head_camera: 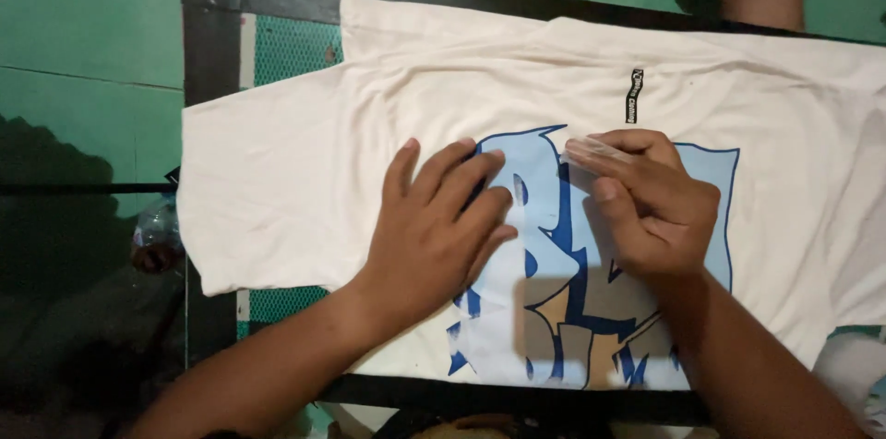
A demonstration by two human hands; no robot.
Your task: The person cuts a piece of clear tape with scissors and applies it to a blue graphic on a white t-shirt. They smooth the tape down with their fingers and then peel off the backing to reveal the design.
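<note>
Left hand [434,227] flat, fingers spread, pinning cream T-shirt [305,171] mid-table [212,42]; right hand [646,204] pinching clear film [598,151] off blue print [554,310]. Peel step looks underway; needs steady pull.

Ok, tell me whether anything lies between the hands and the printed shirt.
Nothing visible does. The left hand lies flat on the cream T-shirt, fingers spread at the edge of the blue print. The right hand rests on the print, pinching what looks like a thin clear film.

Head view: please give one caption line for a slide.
Left hand flat on cream T-shirt; right hand pinches clear film off print.
</note>
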